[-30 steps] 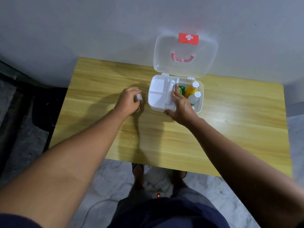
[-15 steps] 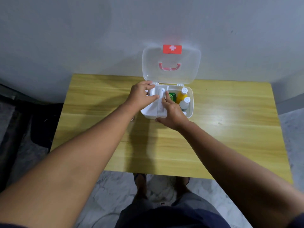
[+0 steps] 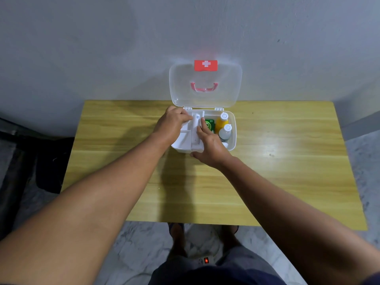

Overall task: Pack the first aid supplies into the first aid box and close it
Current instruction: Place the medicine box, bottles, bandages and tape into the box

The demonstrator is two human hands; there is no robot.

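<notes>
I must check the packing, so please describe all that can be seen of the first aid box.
The first aid box is white plastic, with rounded corners, standing on the wooden table near the wall. Its clear lid stands open and upright, with a red cross label and a pink handle. A white divided tray sits over the left half; beside it stand a green packet, an orange bottle and a clear bottle. The left hand reaches into the tray; the right hand holds its handle.

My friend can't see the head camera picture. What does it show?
Two bare hands, left hand and right hand, reach into an open white first aid box on a wooden table. Its clear lid stands up; an orange bottle sits inside.
</notes>
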